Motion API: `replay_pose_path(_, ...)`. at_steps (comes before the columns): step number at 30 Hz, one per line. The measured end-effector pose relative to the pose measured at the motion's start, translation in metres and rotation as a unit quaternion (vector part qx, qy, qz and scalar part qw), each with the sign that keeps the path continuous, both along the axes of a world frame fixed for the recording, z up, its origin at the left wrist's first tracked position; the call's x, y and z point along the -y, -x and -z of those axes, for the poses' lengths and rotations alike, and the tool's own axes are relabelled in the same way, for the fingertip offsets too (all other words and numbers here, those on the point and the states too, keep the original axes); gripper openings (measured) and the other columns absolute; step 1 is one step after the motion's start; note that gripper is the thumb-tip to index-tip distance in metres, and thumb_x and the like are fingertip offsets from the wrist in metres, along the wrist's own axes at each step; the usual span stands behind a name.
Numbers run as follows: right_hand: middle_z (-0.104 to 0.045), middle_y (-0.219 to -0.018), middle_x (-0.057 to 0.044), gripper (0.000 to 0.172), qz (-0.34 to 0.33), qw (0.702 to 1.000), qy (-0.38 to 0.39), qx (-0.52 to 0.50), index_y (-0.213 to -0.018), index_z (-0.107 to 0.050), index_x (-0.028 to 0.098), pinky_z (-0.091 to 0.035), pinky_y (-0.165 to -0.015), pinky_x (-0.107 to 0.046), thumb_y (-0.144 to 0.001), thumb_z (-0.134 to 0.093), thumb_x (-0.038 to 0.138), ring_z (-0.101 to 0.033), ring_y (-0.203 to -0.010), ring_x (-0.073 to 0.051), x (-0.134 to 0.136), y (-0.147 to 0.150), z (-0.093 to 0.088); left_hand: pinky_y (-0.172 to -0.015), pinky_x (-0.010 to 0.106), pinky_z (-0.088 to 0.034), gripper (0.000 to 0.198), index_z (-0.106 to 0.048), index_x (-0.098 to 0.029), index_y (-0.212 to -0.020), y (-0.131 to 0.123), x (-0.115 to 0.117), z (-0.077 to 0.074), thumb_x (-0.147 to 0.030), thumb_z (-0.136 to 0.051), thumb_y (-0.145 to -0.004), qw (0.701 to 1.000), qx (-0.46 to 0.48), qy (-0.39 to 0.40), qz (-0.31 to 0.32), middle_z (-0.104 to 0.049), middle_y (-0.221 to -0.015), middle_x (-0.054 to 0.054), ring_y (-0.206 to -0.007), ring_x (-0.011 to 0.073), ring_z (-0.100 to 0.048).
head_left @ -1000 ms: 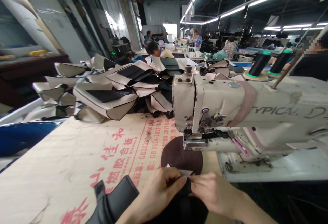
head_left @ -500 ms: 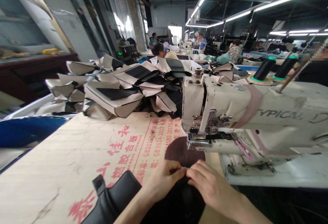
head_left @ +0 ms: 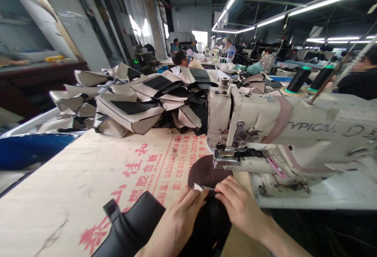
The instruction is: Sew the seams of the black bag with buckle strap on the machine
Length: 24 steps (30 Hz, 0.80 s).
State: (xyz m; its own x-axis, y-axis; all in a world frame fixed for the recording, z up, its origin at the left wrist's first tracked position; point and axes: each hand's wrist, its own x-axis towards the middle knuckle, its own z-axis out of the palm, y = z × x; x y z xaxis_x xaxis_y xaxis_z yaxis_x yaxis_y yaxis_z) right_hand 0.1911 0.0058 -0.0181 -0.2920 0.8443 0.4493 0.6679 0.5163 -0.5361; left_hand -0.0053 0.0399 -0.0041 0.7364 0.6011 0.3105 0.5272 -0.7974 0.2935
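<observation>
Here, left hand (head_left: pixel 176 221) and right hand (head_left: pixel 235 204), grip pinching black fabric piece (head_left: pixel 138 225) before sewing machine (head_left: pixel 282 131).

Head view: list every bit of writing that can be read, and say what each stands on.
"TYPICAL", then "D": painted along the arm of the sewing machine.
"GB 8624-2012": red print on the plywood board, partly readable.
"GB20286-2006": red print beside it, blurred, so uncertain.
Large red Chinese characters on the same board: clear in shape, not read here.
The smaller red lines near the machine head: too blurred to read.
</observation>
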Motion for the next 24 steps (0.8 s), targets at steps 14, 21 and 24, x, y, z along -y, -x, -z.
replay_pose_path(14,-0.054,-0.085,-0.003,0.015,-0.047,0.997,0.066,-0.006,-0.089,-0.054,0.017,-0.041,-0.073,-0.028,-0.095,-0.04,0.021,-0.049,-0.084,-0.016,-0.014,-0.005,-0.004,-0.076,0.023,-0.049,0.025,-0.06,-0.021,-0.102,-0.011,-0.013,-0.021,-0.015,-0.038,-0.09,0.978,0.052,0.199,-0.029,-0.06,-0.091,0.003,-0.085,0.0134,-0.058)
replay_pose_path(21,-0.052,-0.077,-0.002,0.021,-0.021,0.997,0.056,-0.05,-0.081,-0.053,0.017,-0.038,-0.068,-0.026,-0.095,-0.039,0.023,-0.049,-0.077,-0.014,-0.014,0.0,0.002,-0.088,0.033,-0.047,0.029,-0.059,-0.03,-0.114,0.021,-0.023,-0.023,-0.03,-0.047,-0.088,0.983,-0.059,0.169,-0.047,-0.064,-0.11,0.002,-0.101,0.0188,-0.059)
replay_pose_path(24,-0.054,-0.077,-0.002,0.022,-0.023,0.996,0.062,-0.063,-0.082,-0.055,0.017,-0.039,-0.068,-0.026,-0.095,-0.039,0.024,-0.049,-0.077,-0.014,-0.015,0.0,0.004,-0.104,0.042,-0.034,0.037,-0.046,-0.038,-0.127,0.032,-0.029,-0.012,-0.033,-0.042,-0.09,0.981,-0.061,0.183,-0.011,-0.054,-0.131,-0.002,-0.123,0.02,-0.045)
